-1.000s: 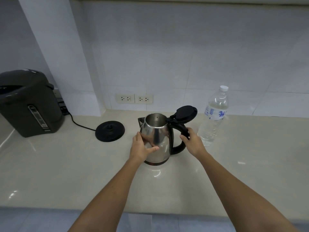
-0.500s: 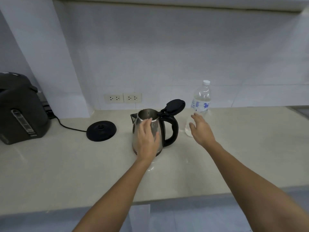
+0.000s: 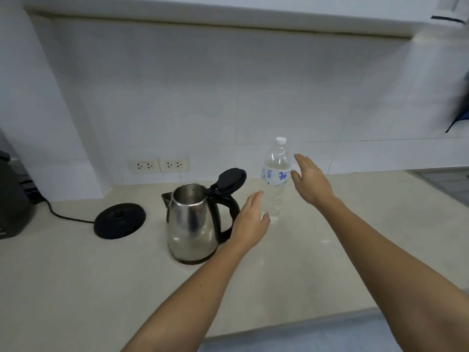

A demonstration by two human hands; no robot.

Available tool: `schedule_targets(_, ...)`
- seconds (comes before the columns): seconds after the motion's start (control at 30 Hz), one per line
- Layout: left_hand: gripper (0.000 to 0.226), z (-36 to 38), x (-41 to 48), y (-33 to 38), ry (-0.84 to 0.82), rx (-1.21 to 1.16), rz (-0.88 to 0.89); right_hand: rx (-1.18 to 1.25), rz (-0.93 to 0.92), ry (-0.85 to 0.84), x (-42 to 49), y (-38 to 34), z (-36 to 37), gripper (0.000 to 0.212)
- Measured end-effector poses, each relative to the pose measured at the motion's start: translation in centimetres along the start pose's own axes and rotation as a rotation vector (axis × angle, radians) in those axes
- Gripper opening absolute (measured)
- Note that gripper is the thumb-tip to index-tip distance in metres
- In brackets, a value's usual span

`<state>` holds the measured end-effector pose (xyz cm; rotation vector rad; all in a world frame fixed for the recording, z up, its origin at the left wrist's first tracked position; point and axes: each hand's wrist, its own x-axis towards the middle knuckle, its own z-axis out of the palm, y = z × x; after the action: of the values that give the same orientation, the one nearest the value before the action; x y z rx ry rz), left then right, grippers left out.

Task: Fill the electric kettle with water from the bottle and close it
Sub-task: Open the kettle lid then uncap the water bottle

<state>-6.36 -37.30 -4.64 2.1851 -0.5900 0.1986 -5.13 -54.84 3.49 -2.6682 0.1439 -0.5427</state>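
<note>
A steel electric kettle [image 3: 190,224] stands on the counter with its black lid [image 3: 229,179] flipped up and the inside showing. Right of it stands a clear water bottle [image 3: 275,184] with a white cap and a blue label. My left hand [image 3: 250,219] is open just left of the bottle's lower part, beside the kettle's handle. My right hand [image 3: 311,180] is open just right of the bottle at label height. Neither hand grips anything.
The kettle's round black base [image 3: 119,220] lies left of the kettle, its cord running to the left. Two wall sockets [image 3: 158,165] sit behind. A dark appliance [image 3: 11,199] stands at the far left edge. The beige counter [image 3: 101,288] ends near me.
My left hand has left the kettle's body and moved right toward the bottle. My right hand has risen to the bottle's right side. The view has shifted right.
</note>
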Motion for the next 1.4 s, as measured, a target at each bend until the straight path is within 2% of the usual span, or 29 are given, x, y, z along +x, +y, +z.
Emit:
schedule_targets(0.27,0.088,4.9,8.3,0.1,-0.006,-0.093,-0.324,0.053,-0.101,-0.047,8.2,2.0,-0.8,0.052)
schedule_targets(0.67,0.115,9.5,14.1,-1.7,0.110,-0.235,-0.469,0.141,-0.247,-0.119,14.0,2.7,1.6,0.042)
schedule_targets(0.87,0.095,9.5,14.3,-1.1,0.156,-0.267,-0.463,0.221,-0.199,-0.097,14.1,3.0,1.6,0.042)
schedule_targets(1.13,0.084,8.6,11.6,-0.6,0.154,-0.243,-0.393,0.306,-0.175,-0.068,10.5,1.9,0.8,0.033)
schedule_targets(1.4,0.078,6.6,8.9,1.3,0.053,-0.289,-0.293,0.328,-0.136,0.024,8.1,0.9,-1.3,0.029)
